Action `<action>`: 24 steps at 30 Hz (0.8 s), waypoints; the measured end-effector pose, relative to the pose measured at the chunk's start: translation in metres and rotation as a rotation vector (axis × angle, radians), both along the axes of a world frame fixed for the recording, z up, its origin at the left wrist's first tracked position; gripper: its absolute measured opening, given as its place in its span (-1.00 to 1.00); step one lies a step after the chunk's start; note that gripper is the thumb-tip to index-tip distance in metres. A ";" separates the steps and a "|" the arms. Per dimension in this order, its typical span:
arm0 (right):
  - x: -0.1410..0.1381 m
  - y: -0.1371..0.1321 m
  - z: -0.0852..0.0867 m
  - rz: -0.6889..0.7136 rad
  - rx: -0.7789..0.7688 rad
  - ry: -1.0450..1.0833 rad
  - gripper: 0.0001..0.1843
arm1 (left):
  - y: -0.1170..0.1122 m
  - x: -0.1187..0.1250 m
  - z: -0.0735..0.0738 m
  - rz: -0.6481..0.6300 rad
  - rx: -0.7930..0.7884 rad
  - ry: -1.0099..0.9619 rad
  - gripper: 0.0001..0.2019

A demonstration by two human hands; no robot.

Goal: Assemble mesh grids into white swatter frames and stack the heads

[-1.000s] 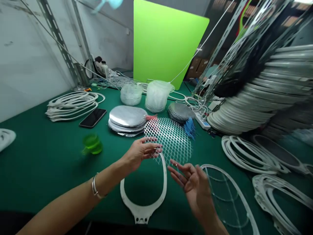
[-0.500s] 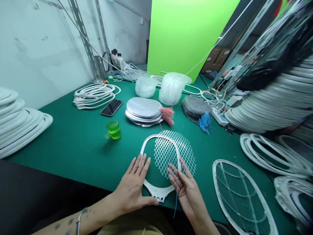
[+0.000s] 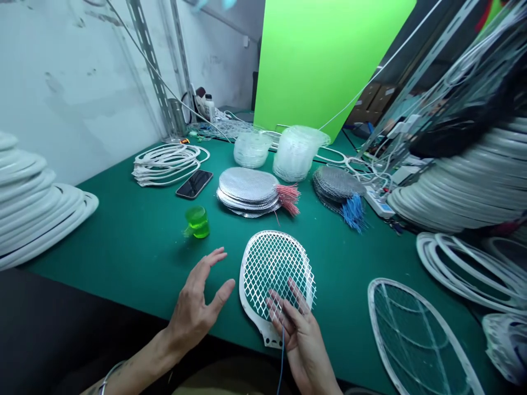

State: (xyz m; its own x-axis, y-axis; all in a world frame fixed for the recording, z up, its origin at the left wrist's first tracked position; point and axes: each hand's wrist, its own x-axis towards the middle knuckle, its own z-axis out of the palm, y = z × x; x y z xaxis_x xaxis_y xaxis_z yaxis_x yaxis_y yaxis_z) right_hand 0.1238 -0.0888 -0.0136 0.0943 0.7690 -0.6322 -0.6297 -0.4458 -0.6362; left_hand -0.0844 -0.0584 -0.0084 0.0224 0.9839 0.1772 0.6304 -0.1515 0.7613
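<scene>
A white oval plastic frame (image 3: 246, 258) lies on the green table near the front edge, with a white mesh panel (image 3: 275, 269) seated inside its rim. My right hand (image 3: 297, 329) rests flat on the mesh's near end, fingers stretched out and pressing it down. A thin blue wire (image 3: 282, 351) hangs from the mesh past that hand. My left hand (image 3: 196, 304) hovers just left of the frame, open with fingers spread, touching nothing.
A green cup (image 3: 196, 221), a phone (image 3: 194, 184), stacks of silver mesh with red wires (image 3: 249, 189) and blue wires (image 3: 340, 189) sit behind. White frame stacks (image 3: 37, 208) stand left and right (image 3: 465, 181). Another meshed frame (image 3: 415, 340) lies at the right.
The mesh has slid from overhanging the frame's right side to sitting inside it. My left hand lifted off the frame and drew left; my right hand stays on the mesh.
</scene>
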 end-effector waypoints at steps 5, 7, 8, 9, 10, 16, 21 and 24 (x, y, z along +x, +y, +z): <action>-0.001 0.003 -0.005 -0.019 -0.025 -0.016 -0.04 | 0.005 -0.001 -0.008 -0.015 -0.041 -0.016 -0.63; -0.001 0.003 -0.004 -0.026 -0.040 -0.011 -0.02 | 0.006 0.000 -0.011 -0.027 -0.055 -0.015 -0.66; -0.002 0.004 -0.004 -0.032 -0.043 -0.007 -0.01 | 0.007 0.000 -0.012 -0.033 -0.054 -0.015 -0.66; -0.003 0.004 -0.004 -0.038 -0.048 -0.006 -0.01 | 0.007 0.001 -0.013 -0.040 -0.050 -0.014 -0.66; -0.003 0.004 -0.004 -0.047 -0.056 -0.006 -0.01 | 0.008 0.001 -0.012 -0.049 -0.045 -0.011 -0.67; -0.002 0.005 -0.009 -0.058 -0.083 0.015 -0.18 | 0.023 0.018 0.001 -0.303 -0.062 0.001 -0.73; -0.001 0.009 -0.010 -0.109 -0.088 0.033 -0.35 | 0.047 0.050 -0.001 -0.602 -0.024 0.284 -0.49; -0.002 0.012 -0.010 -0.118 -0.091 0.021 -0.44 | 0.058 0.063 -0.014 -0.602 0.008 0.495 -0.41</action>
